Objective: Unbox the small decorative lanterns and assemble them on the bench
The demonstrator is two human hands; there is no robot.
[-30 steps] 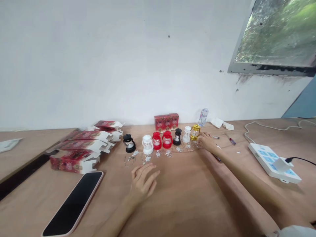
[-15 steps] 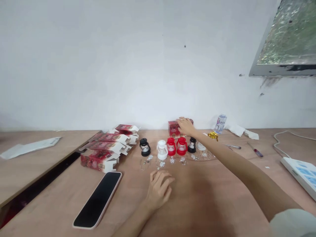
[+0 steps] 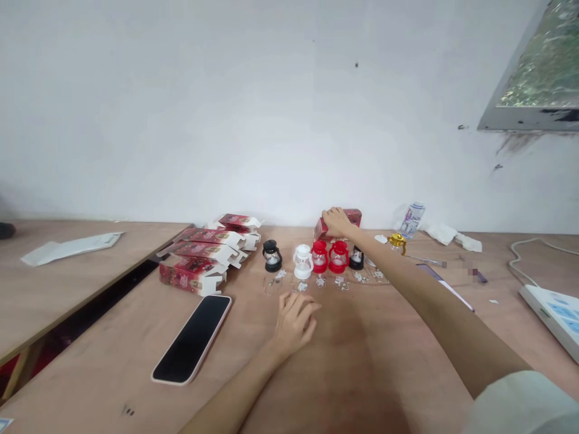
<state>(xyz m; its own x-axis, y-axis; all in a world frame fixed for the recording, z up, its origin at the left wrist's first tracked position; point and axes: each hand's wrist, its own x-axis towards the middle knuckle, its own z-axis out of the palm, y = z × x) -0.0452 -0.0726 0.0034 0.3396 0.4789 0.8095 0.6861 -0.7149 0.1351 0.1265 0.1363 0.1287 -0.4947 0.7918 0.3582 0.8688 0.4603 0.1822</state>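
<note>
My right hand (image 3: 335,222) reaches far across the table and closes on a small red box (image 3: 350,215) standing by the wall. My left hand (image 3: 296,320) rests on the table with its fingers loosely curled, holding nothing. Just beyond it stands a row of tiny lanterns: a black one (image 3: 272,255), a white one (image 3: 303,261), two red ones (image 3: 329,257), another black one (image 3: 356,258) and a gold one (image 3: 397,242). Small clear and metal parts (image 3: 316,282) lie scattered in front of the row.
A stack of flattened red-and-white cartons (image 3: 201,253) lies to the left. A phone (image 3: 192,337) lies face up near it. A white power strip (image 3: 552,311) sits at the right edge. A small bottle (image 3: 411,217) and crumpled tissue (image 3: 447,234) stand by the wall. A gap (image 3: 85,307) separates the tables.
My right hand left the gold lantern, moved to the back of the table and closed on the red box. My left hand curled its fingers. The view swung left.
</note>
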